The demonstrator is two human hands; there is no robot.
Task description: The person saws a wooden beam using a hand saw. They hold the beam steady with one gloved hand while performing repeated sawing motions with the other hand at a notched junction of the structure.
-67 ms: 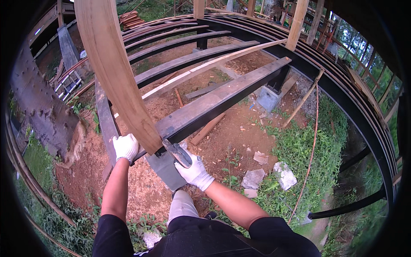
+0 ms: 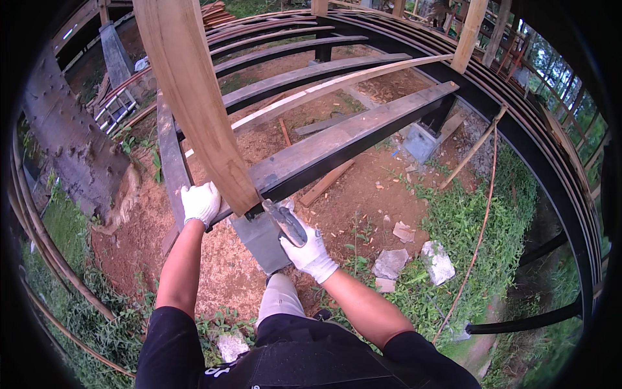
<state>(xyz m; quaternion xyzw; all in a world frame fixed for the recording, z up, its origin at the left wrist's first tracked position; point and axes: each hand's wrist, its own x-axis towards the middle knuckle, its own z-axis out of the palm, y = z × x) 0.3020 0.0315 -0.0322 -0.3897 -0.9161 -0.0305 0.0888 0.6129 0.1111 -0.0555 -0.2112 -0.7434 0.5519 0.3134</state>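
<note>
Post (image 2: 199,110) stands before me: left hand (image 2: 201,203) rests on a dark beam (image 2: 169,139) beside it, grip hidden from here; right hand (image 2: 309,255) clasps 1 worn tool (image 2: 288,225).

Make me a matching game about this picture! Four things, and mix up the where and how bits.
1. post
2. trunk
3. left hand
4. right hand

A. grey and bumpy, toward the picture's left edge
B. gripping a tool
C. light brown wood
D. in a white glove, just left of the post's lower end

Pairs: 1-C, 2-A, 3-D, 4-B
</note>
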